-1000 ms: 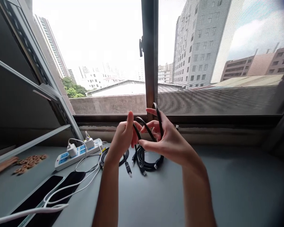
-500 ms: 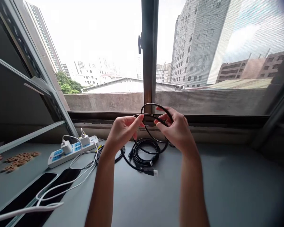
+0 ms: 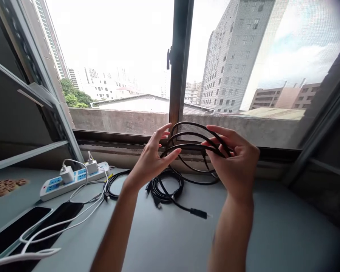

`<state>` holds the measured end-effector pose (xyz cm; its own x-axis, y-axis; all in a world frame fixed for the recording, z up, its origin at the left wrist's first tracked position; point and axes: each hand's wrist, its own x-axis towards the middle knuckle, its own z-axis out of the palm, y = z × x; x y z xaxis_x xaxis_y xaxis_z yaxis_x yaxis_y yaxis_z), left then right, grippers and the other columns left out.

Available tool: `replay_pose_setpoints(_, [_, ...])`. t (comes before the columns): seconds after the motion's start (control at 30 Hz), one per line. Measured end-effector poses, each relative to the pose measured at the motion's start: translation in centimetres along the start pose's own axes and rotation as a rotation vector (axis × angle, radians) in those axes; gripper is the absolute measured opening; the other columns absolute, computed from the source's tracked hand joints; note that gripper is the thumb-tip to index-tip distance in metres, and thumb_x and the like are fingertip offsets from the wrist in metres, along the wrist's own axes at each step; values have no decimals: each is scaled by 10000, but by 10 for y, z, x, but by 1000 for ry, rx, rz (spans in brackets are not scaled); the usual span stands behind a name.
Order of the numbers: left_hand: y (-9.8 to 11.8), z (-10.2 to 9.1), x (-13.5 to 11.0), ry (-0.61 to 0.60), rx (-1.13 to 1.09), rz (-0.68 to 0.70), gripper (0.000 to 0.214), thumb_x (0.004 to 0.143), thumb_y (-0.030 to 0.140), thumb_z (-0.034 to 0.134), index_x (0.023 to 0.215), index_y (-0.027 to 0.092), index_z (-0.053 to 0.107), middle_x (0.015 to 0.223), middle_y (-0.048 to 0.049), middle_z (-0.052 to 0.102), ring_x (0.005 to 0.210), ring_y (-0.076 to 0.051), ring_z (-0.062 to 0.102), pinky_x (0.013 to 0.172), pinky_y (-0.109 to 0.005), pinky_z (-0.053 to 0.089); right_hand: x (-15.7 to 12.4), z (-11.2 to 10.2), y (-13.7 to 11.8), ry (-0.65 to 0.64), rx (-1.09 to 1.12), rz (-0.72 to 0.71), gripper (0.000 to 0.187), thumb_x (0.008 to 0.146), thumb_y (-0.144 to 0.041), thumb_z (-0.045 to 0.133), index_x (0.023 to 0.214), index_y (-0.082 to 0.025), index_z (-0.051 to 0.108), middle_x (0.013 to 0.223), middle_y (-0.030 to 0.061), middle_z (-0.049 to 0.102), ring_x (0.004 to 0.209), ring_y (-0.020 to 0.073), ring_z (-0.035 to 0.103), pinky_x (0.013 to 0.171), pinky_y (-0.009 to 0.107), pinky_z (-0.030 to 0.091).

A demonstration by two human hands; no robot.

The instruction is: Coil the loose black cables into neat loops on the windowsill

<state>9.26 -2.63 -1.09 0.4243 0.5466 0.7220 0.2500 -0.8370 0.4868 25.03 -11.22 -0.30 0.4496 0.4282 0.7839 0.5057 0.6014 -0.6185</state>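
My right hand [image 3: 236, 160] grips several loops of a black cable [image 3: 197, 138] held up in front of the window. My left hand [image 3: 151, 160] is at the loops' left side, fingers spread, thumb and fingertips touching the strands. The cable's loose end with its plug [image 3: 200, 213] hangs down to the grey table [image 3: 272, 226]. Two more coiled black cables [image 3: 166, 187] lie on the table beneath my hands.
A white and blue power strip [image 3: 70, 179] with two white chargers sits at the left, white leads running to two dark phones [image 3: 31, 226] at the front left. Small brown pieces [image 3: 1, 187] lie at the far left. The window frame [image 3: 178, 64] stands behind.
The loops have widened and gained another turn, my hands have moved apart and higher, my left hand has opened its fingers, and the plug end has slid right on the table.
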Motion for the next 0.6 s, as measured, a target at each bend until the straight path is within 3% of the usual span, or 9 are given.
replay_pose_setpoints(0.07, [-7,8,4,43,-44,-10,602,823,329,599,1356,285,322,1257,-75,484,1140,-216,457,910,-327,397,-3,2,-7,-28,27,-13,329,664,-78,637,951,-229,689,715,-16,637,659,132,607,546,195,482])
replay_pose_setpoints(0.13, [-11,12,8,138,-96,-22,514,821,295,588,1300,248,405,1178,-76,538,1080,-202,500,875,-299,410,-5,4,-13,-61,52,-24,332,656,-67,636,940,-231,689,692,-29,625,635,116,596,527,178,469])
replay_pose_setpoints(0.23, [-12,13,10,306,-154,-48,166,827,300,557,857,150,622,781,-42,621,739,-146,578,673,-224,437,-6,9,-13,-95,100,-27,341,653,-48,609,938,-220,683,643,-45,600,634,111,591,554,179,472])
replay_pose_setpoints(0.3, [-11,10,9,358,-209,-110,348,832,334,544,545,138,552,484,-4,515,460,-96,480,519,-204,399,-4,14,-7,-133,135,-14,353,659,-37,565,948,-209,675,616,-50,590,623,109,586,580,187,473])
replay_pose_setpoints(0.37, [-10,6,7,359,-288,-176,476,818,367,563,409,150,450,337,18,400,309,-69,358,397,-199,325,0,18,3,-193,143,-1,367,670,-42,525,968,-202,667,599,-52,585,592,103,571,562,183,461])
replay_pose_setpoints(0.5, [-7,0,4,419,-349,-205,513,765,346,622,376,162,342,285,51,291,236,-48,255,301,-207,150,3,27,16,-337,117,42,359,709,-121,541,1046,-194,641,687,-24,609,639,115,580,541,180,449])
replay_pose_setpoints(0.6, [-2,0,2,471,-308,-165,504,755,301,613,375,158,315,310,62,255,261,-32,224,311,-205,118,1,32,11,-309,103,56,362,719,-178,589,1076,-210,636,694,-25,587,612,111,557,506,175,435])
